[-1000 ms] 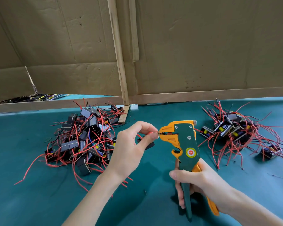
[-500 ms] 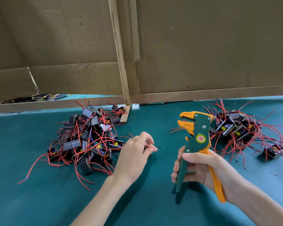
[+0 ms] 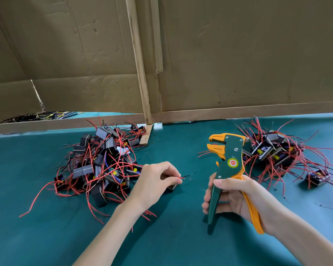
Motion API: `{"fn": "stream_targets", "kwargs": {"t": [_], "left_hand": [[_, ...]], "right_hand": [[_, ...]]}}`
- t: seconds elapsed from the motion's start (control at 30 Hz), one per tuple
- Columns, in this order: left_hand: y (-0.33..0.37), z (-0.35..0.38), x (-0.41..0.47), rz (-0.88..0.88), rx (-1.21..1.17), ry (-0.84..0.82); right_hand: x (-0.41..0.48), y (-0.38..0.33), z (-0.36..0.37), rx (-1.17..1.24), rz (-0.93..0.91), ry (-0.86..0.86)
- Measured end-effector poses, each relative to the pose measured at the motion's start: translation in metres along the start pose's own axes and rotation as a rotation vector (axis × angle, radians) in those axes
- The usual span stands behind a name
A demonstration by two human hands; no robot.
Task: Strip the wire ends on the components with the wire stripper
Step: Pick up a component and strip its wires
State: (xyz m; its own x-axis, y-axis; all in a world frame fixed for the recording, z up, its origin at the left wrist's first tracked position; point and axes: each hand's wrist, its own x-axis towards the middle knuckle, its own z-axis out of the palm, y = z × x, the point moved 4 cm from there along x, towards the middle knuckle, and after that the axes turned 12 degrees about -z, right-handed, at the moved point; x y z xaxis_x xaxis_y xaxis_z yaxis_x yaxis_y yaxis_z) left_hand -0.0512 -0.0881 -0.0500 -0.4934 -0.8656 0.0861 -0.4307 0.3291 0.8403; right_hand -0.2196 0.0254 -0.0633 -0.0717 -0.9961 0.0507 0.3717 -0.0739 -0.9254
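Left hand (image 3: 152, 181), low over the green mat (image 3: 46, 237), with thumb and forefinger closed in a pinch on the end of a red wire (image 3: 179, 178); the small black component (image 3: 171, 187) to which the wire appears to belong lies on the mat just beneath the fingers, largely hidden by them. The wire's long axis runs roughly left to right, its free tip pointing rightward out of the pinch. A thin dark length projects past the red tip; whether this is bare conductor or a second wire cannot be told. Right hand (image 3: 236, 196) wrapped round both handles of the wire stripper (image 3: 231, 156), green handle in front and orange handle behind. The handles are spread and the orange jaws stand apart, their mouth facing left toward the wire tip. The tool is held upright, its head above and to the right of the tip, near it but apart. The coming move, by this reading, turns on that gap: tip and open mouth already face each other, so either hand need only close the height and sideways offset along the wire's own axis. Outward, a heap of wired components (image 3: 96, 166) lies just left of the left hand, a second heap (image 3: 273, 152) lies behind the tool, and a cardboard wall (image 3: 238, 54) stands at the back.
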Motion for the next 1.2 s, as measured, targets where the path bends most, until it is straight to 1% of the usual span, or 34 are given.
{"fn": "stream_targets", "kwargs": {"t": [0.1, 0.23, 0.3, 0.47, 0.67, 0.73, 0.87, 0.93, 1.07, 1.2], "left_hand": [[0.001, 0.002, -0.002, 0.039, 0.074, 0.001], [0.002, 0.007, -0.003, 0.151, 0.383, 0.024], [0.001, 0.008, -0.001, 0.145, 0.439, -0.019], [0.001, 0.002, 0.002, 0.119, 0.349, -0.086], [0.004, -0.002, 0.002, 0.122, 0.320, -0.051], [0.008, -0.005, 0.000, 0.149, 0.275, 0.019], [0.024, -0.018, -0.007, 0.213, 0.098, 0.221], [0.034, -0.021, -0.012, 0.243, 0.043, 0.252], [0.049, -0.018, -0.023, 0.247, -0.006, 0.209], [0.054, -0.017, -0.026, 0.262, 0.021, 0.170]], "right_hand": [[0.000, 0.002, 0.001, -0.010, 0.019, -0.019], [-0.001, 0.001, 0.000, -0.026, 0.029, -0.032], [-0.001, 0.001, 0.001, -0.034, 0.033, -0.037], [-0.001, 0.001, 0.002, -0.031, 0.051, -0.031], [-0.002, 0.000, 0.004, -0.047, 0.059, -0.025], [-0.003, -0.001, 0.005, -0.043, 0.060, -0.023], [-0.004, -0.003, 0.007, -0.066, 0.059, -0.026], [-0.005, -0.004, 0.008, -0.090, 0.053, -0.049], [-0.009, -0.006, 0.014, -0.133, 0.039, -0.121], [-0.012, -0.006, 0.016, -0.141, 0.047, -0.150]]}}
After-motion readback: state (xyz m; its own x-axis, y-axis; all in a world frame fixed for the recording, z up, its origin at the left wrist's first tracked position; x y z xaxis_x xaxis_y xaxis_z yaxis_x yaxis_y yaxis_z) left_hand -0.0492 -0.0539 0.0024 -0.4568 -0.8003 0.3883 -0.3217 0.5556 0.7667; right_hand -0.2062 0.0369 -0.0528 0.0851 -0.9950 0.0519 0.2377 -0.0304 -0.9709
